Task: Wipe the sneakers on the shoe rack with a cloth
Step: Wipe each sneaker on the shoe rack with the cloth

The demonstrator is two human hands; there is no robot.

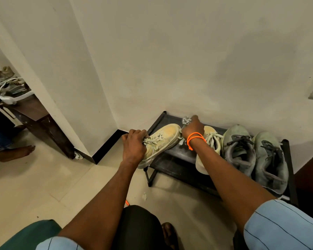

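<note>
A low black shoe rack (181, 156) stands against the wall. On its left end lies a cream sneaker (163, 139), its heel overhanging the rack's edge. My left hand (134, 145) grips that sneaker at the laces and collar. My right hand (192, 128), with an orange band at the wrist, holds a crumpled light grey cloth (186, 120) at the sneaker's toe. The second cream sneaker (209, 147) lies partly under my right forearm. A pair of grey-green sneakers (255, 152) with dark laces fills the rack's right side.
A wall corner with black skirting (107, 147) juts out left of the rack. Further left stands a dark wooden table (34, 114) with clutter, and a person's bare foot (16, 152) is on the floor. A small scrap (144, 196) lies on the tiles.
</note>
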